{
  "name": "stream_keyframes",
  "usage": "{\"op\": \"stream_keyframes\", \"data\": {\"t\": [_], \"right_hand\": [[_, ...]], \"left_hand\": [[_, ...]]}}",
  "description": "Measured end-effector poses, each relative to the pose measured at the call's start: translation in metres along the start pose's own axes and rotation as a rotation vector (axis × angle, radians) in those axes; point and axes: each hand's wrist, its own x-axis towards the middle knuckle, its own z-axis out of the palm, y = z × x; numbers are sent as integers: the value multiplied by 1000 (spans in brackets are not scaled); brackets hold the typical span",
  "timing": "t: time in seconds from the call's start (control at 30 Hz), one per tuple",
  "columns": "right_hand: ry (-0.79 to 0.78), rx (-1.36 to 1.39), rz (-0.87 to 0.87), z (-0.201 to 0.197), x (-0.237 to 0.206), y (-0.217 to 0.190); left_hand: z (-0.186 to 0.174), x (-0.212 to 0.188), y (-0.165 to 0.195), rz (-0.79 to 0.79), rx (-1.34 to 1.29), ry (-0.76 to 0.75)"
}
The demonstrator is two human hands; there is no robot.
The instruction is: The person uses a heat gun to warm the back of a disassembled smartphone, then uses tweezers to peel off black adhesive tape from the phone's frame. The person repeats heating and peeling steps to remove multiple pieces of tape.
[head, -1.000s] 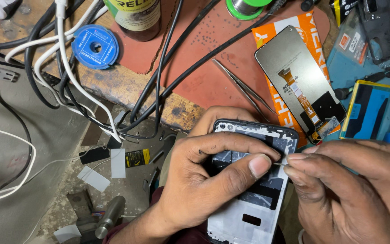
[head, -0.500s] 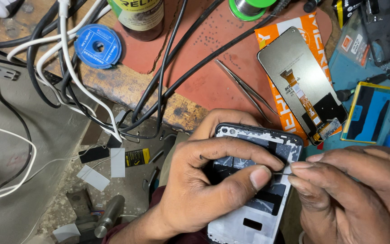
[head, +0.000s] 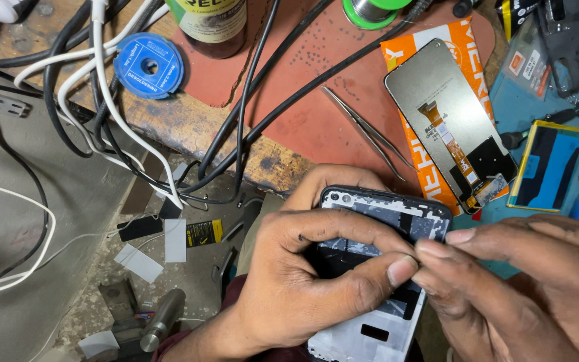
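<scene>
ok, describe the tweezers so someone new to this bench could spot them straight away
Start at the reddish-brown mat covering the top middle of the bench. The tweezers lie on it slanting, just left of the loose phone screen on its orange packet. They are the only thin, bare-metal, two-pronged tool there; the black cables nearby are thicker and curved.

- The left hand (head: 303, 295) grips an opened phone frame (head: 376, 268), thumb laid across it.
- The right hand (head: 524, 295) pinches at the frame's right edge, fingertips touching the left thumb.
- Tweezers (head: 366, 131) and a loose phone screen (head: 450, 121) lie on the red mat (head: 303, 87) beyond.
</scene>
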Motion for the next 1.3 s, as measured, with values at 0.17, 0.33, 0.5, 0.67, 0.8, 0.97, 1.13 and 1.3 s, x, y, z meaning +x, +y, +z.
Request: {"op": "stream_keyframes", "data": {"t": [0.17, 0.33, 0.5, 0.67, 0.8, 0.97, 1.13, 1.3], "right_hand": [[-19, -51, 3, -2, -12, 2], [62, -44, 139, 8, -41, 4], [49, 2, 136, 6, -41, 13], [-120, 87, 7, -3, -29, 23], [-79, 133, -42, -4, -30, 22], [-31, 71, 4, -4, -26, 13], [-111, 70, -4, -8, -18, 9], [-103, 70, -69, -10, -28, 15]], "left_hand": [[-4, 0, 3, 5, 57, -32], [-5, 0, 4, -48, 7, -26], [-5, -2, 4, -12, 45, -37], [-4, -4, 3, -9, 34, -47], [-5, -5, 4, -29, 34, -62], [-7, -3, 4, -23, 47, -80], [-6, -4, 2, -13, 37, -90], [-2, -5, 1, -11, -12, -73]]}}
